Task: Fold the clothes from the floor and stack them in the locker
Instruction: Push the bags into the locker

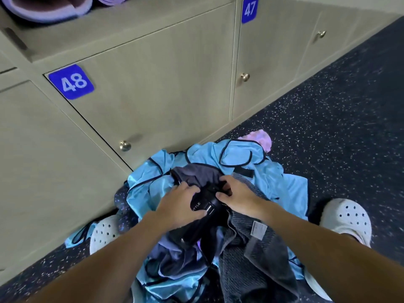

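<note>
Clothes (240, 158) lie heaped on the floor at the foot of locker 48's door (135, 101), none folded yet as far as my head view shows. Blue satin is on top, a dark garment (196, 171) lies across it, and a grey towel (251, 248) is on the side away from the door. Below the door's knob, over the heap, my left hand (181, 204) wraps round the body of a black bottle (209, 206). My right hand (238, 193) curls over the bottle's upper end, fingers partly buried in dark cloth.

My worry is the fabric draped on the bottle: lifting it could drag the satin along and scatter the heap, or the slick barrel could slip from my grip. I cannot tell whether its cap is tight, and a leak would wet the clothes.

Door 48 is shut, as is locker 47 (273, 62) beside it. Above door 48 an open compartment (109, 40) holds purple slippers (43, 12) and a purple roll (113, 1). I see no folded clothes in the part that shows.
</note>
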{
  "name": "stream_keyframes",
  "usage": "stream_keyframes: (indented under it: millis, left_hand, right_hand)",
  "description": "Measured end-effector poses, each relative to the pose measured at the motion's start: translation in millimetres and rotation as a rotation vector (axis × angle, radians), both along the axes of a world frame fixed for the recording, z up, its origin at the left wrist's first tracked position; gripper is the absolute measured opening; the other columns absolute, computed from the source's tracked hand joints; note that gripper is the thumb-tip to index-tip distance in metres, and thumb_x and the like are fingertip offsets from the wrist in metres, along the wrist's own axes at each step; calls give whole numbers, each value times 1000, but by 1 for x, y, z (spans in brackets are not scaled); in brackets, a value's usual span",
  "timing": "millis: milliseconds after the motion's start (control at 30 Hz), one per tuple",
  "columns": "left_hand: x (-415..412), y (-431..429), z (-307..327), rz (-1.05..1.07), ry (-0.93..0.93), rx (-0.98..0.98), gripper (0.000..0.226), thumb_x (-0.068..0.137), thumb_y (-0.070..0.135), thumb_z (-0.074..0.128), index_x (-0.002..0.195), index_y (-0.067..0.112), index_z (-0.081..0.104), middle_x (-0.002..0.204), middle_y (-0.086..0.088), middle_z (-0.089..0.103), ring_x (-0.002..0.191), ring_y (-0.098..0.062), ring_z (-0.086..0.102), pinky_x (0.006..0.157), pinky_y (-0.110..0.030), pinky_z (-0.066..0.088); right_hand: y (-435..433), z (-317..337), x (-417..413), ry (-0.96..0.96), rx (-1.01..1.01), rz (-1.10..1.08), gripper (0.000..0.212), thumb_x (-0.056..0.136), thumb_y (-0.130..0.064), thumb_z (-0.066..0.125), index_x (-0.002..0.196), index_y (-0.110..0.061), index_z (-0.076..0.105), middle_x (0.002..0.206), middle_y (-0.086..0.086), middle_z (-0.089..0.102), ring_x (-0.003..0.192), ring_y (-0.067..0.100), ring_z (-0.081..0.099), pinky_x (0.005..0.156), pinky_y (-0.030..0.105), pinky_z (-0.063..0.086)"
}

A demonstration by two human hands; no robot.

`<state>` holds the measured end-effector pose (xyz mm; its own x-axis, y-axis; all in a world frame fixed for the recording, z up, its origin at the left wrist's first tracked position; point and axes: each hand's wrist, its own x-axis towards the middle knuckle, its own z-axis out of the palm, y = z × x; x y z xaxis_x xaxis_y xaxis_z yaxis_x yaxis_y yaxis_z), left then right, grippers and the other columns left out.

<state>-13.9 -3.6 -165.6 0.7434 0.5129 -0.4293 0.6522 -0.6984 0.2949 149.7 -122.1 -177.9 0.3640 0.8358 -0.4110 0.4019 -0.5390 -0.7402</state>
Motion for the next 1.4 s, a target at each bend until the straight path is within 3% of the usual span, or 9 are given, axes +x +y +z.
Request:
stream_keyframes:
  millis: [67, 233, 433, 533, 667, 833, 1067, 1233, 1400]
  left_hand:
    - [9, 4, -4, 2, -56, 56, 79, 80, 63, 67, 147, 32, 37, 137, 0, 36, 131, -25, 37, 107, -41, 38]
    - [20, 11, -18, 65, -38, -73, 91, 83, 68, 62, 156, 36, 18, 166, 2, 5, 152, -24, 12, 119, -47, 24]
    - [-8, 25, -19, 191, -291, 20, 67, 87, 59, 61, 145, 32, 42, 146, 9, 36, 135, -15, 40, 112, -41, 34]
    - [-38, 43, -10, 313, -284, 80, 55, 91, 52, 60, 139, 27, 49, 139, 8, 43, 130, -16, 42, 111, -41, 36]
    - [-92, 72, -11, 523, -182, 107, 48, 95, 44, 54, 139, 24, 49, 141, 2, 45, 130, -23, 43, 111, -43, 35]
    - [-139, 102, -37, 696, -166, 37, 55, 96, 40, 54, 146, 22, 41, 142, -7, 42, 123, -31, 51, 105, -44, 42]
    - [-143, 121, -64, 733, -263, -159, 73, 85, 37, 72, 150, 32, 38, 140, -6, 51, 124, -27, 53, 95, -29, 40]
    - [-135, 113, -59, 805, -289, -224, 72, 75, 26, 84, 134, 31, 43, 125, -5, 29, 85, -9, 44, 87, -23, 38]
    - [-141, 103, -36, 739, -349, -170, 76, 62, 30, 93, 112, 31, 36, 120, -1, 33, 107, -20, 44, 98, -33, 41]
  right_hand:
    - [7, -2, 7, -62, 68, -58, 46, 95, -22, 63, 137, -9, 49, 109, 4, 59, 94, 17, 56, 79, 22, 40]
    - [23, -12, 31, -235, 72, -50, 46, 93, -27, 63, 137, -15, 53, 133, 8, 57, 125, 26, 51, 105, 38, 40]
    - [70, -17, 9, -372, 194, 42, 38, 90, -27, 62, 126, -15, 62, 125, 7, 60, 122, 28, 50, 103, 44, 40]
    - [102, -10, -20, -349, 255, 155, 45, 90, -27, 64, 133, -15, 57, 133, 6, 58, 127, 25, 48, 106, 42, 38]
    - [132, -7, -64, -363, 285, 425, 63, 91, -37, 63, 148, -23, 41, 154, 2, 38, 145, 20, 28, 117, 41, 25]
    - [159, -19, -99, -464, 12, 713, 74, 90, -64, 50, 152, -50, 13, 166, -7, -6, 152, 23, -8, 117, 61, 3]
    - [169, -35, -105, -582, -116, 745, 60, 91, -71, 40, 146, -47, 36, 165, -6, -3, 151, 24, -12, 113, 66, 1]
    - [167, -34, -102, -561, -107, 739, 58, 93, -67, 41, 146, -45, 38, 165, -6, -2, 151, 22, -11, 115, 64, 0]
    - [156, -20, -91, -445, -62, 681, 55, 95, -60, 45, 144, -35, 43, 164, -3, 11, 151, 17, 4, 119, 56, 4]
